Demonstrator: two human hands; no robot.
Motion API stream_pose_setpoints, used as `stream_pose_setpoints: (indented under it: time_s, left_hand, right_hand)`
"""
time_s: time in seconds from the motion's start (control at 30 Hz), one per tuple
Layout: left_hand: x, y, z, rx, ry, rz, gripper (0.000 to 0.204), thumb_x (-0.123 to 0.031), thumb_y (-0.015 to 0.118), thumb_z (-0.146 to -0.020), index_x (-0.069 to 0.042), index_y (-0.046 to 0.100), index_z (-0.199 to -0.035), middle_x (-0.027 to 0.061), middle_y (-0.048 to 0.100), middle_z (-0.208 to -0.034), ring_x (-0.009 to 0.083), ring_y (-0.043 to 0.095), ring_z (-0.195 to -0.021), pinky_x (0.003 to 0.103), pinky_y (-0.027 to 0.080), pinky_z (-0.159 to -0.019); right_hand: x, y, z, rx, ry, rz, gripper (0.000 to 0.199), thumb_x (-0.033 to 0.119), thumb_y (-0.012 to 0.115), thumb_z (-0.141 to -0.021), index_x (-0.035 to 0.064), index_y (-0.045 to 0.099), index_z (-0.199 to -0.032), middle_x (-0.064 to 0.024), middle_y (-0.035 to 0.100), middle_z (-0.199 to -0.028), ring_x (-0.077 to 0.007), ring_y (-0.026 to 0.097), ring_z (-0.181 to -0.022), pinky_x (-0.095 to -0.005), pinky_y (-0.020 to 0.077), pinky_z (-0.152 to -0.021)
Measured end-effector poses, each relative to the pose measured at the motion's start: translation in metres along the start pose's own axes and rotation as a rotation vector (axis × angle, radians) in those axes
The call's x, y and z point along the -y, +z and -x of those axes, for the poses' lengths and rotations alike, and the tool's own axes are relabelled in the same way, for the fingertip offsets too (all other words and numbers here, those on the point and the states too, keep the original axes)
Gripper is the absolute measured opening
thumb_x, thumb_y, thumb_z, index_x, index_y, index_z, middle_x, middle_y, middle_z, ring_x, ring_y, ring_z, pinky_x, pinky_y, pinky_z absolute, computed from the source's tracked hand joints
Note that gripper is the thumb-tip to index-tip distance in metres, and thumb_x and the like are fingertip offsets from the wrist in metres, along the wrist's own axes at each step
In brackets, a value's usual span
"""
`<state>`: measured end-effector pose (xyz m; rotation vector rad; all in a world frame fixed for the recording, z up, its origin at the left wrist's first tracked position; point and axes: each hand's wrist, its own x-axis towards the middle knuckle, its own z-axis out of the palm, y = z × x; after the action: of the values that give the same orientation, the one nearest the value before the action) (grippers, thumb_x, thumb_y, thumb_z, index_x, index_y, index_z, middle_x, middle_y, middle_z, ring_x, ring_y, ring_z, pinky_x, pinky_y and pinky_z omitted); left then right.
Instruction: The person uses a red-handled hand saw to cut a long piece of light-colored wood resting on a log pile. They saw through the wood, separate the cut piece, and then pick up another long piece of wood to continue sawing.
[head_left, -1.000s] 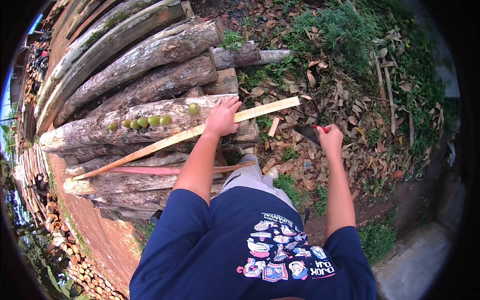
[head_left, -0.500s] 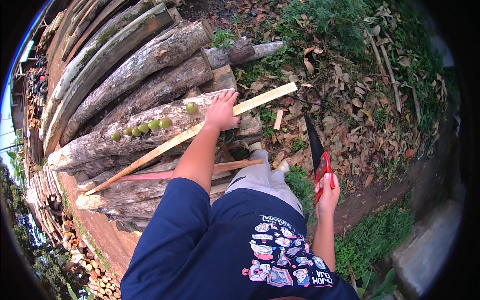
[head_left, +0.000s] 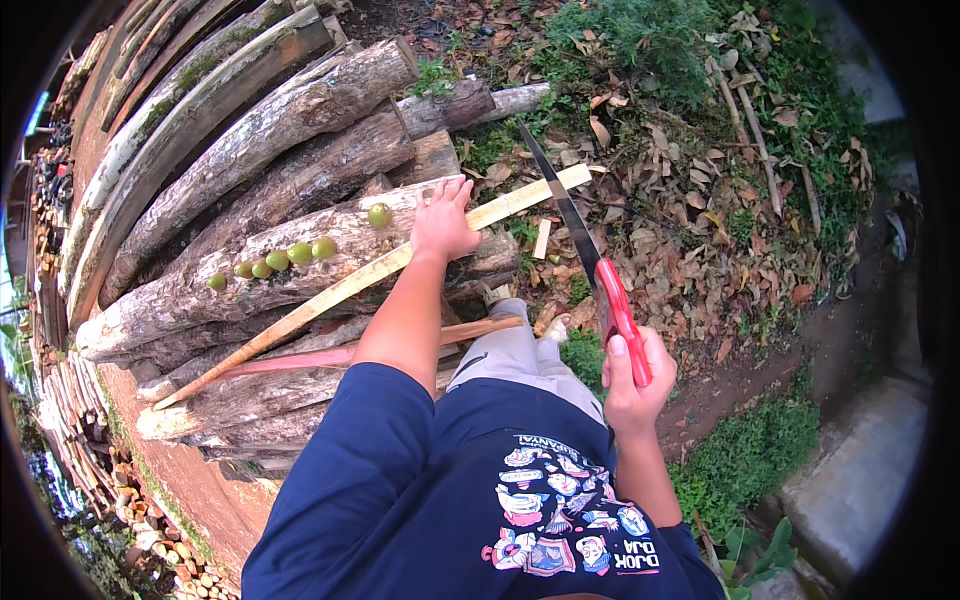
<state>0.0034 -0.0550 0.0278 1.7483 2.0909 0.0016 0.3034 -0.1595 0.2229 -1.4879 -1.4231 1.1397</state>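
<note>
A pale wooden strip [head_left: 372, 270] lies slantwise across a thick log [head_left: 165, 300]. My left hand [head_left: 446, 222] presses down where the strip crosses the log's end, its fingers stretched out and lying on the bark. My right hand [head_left: 637, 385] is closed around the red handle of a hand saw [head_left: 573, 215]. The saw's dark, slightly curved blade points up and away, just right of my left hand. In this view the blade crosses over the strip near its far end; whether it touches cannot be told. Several round green fruits [head_left: 300, 253] sit in a row on the log.
Other logs [head_left: 330, 145] are stacked at the far left. A reddish strip [head_left: 300, 360] rests on the lower logs. A short wood offcut [head_left: 542, 239] lies among dry leaves [head_left: 680, 230]. Green plants [head_left: 750, 450] and a concrete slab [head_left: 855, 480] are at the right.
My right hand has brought the saw up and to the left, so its blade now overlaps the strip's far end in view. My left hand stays on the log and strip.
</note>
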Motion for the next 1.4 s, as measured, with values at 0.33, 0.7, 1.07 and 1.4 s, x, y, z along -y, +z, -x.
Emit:
stream_pose_setpoints:
  time_s: [0.33, 0.7, 1.07, 1.4]
  left_hand:
    - [-0.001, 0.000, -0.004, 0.008, 0.007, -0.009, 0.091, -0.032, 0.073, -0.081, -0.018, 0.040, -0.164, 0.0022, 0.034, -0.173, 0.0254, 0.029, -0.161, 0.053, 0.022, -0.132]
    - [-0.001, 0.003, -0.004, -0.007, 0.014, -0.027, 0.093, -0.034, 0.076, -0.079, -0.018, 0.041, -0.164, 0.0022, 0.036, -0.172, 0.0246, 0.030, -0.160, 0.051, 0.023, -0.132]
    - [-0.003, 0.020, -0.003, -0.108, 0.003, -0.127, 0.097, -0.032, 0.073, -0.079, -0.013, 0.035, -0.167, 0.0030, 0.036, -0.173, 0.0230, 0.032, -0.160, 0.048, 0.024, -0.132]
    - [-0.005, 0.014, -0.003, -0.071, 0.005, -0.097, 0.092, -0.031, 0.070, -0.083, -0.013, 0.036, -0.166, 0.0033, 0.038, -0.172, 0.0218, 0.031, -0.160, 0.050, 0.021, -0.133]
  right_hand:
    - [-0.020, 0.079, -0.045, 0.050, 0.103, -0.176, 0.026, 0.013, 0.067, -0.104, -0.0005, 0.066, -0.126, -0.0026, 0.065, -0.074, -0.0064, 0.055, -0.063, -0.0280, 0.0472, -0.062]
    - [-0.024, 0.058, -0.016, 0.144, 0.069, -0.061, 0.048, 0.006, 0.062, -0.104, -0.0015, 0.056, -0.151, -0.0105, 0.074, -0.116, -0.0082, 0.064, -0.090, -0.0254, 0.0527, -0.082]
    - [-0.032, 0.082, -0.026, 0.129, -0.048, -0.005, 0.051, 0.005, 0.064, -0.100, -0.0003, 0.057, -0.150, -0.0110, 0.075, -0.101, -0.0072, 0.062, -0.078, -0.0263, 0.0529, -0.074]
    - [-0.097, 0.144, -0.147, 0.161, 0.003, -0.087, 0.045, 0.008, 0.065, -0.100, -0.0043, 0.063, -0.143, -0.0144, 0.078, -0.111, -0.0140, 0.072, -0.091, -0.0303, 0.0567, -0.081]
